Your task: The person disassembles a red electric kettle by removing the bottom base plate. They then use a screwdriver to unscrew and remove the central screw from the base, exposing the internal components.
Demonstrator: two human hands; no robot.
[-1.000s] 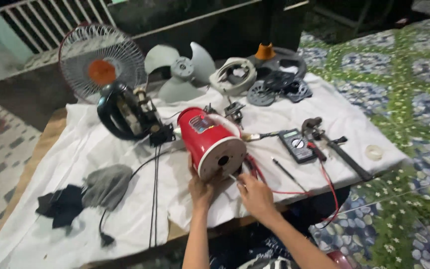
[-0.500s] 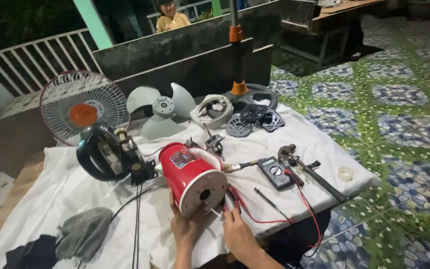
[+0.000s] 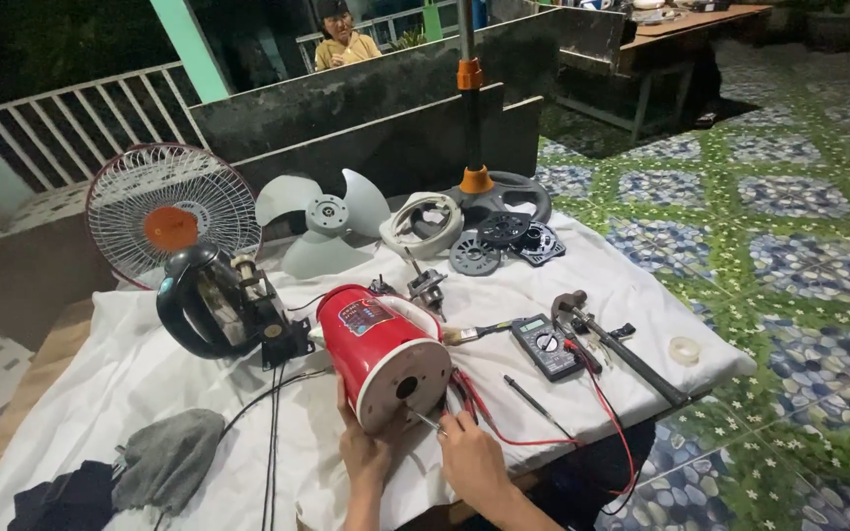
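near the worktop [image 3: 641,285] front edge, the left hand [image 3: 366,454] cups the red motor housing [image 3: 386,354] from below while the right hand [image 3: 469,462] pinches a thin probe [image 3: 425,421] at its white end plate, best kept steady and square.

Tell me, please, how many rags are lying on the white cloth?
2. A grey rag lies at the near left of the white cloth, and a dark rag sits beside it at the left edge. Others could lie outside the picture.
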